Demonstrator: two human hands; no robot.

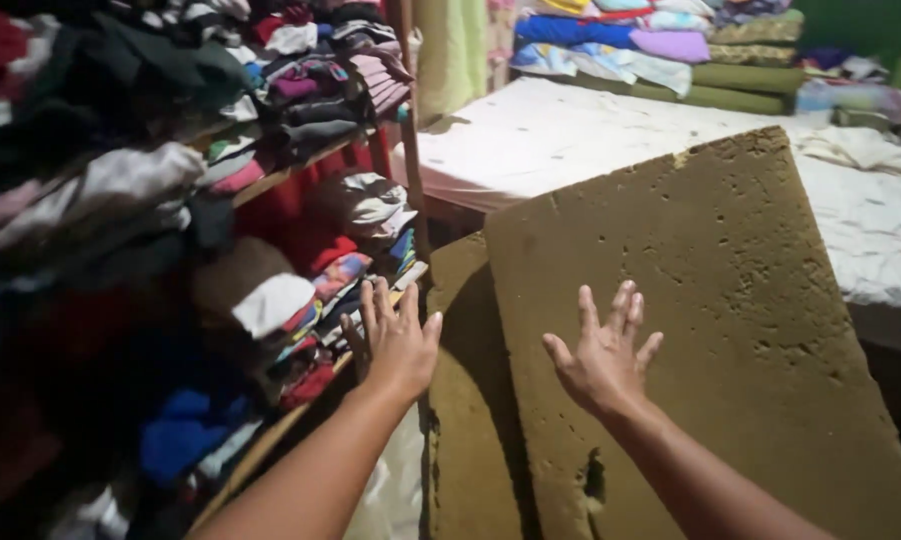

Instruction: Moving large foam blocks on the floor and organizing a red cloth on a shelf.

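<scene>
A: So where's the foam slab vs the hands?

B: Leaning tilted against the bed — the right hand sits in front of its face, fingers spread wide, gripping nothing. Can't tell if it's touching.

A: And the left hand?

B: Also splayed open, just left of the slab's edge, beside wooden shelves crammed with folded clothes. Dim room — stacked bedding at the back.

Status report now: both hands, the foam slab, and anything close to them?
Left hand open, at slab edge. Right hand open, fingers spread, on foam slab. Clothes shelf close on left.
</scene>
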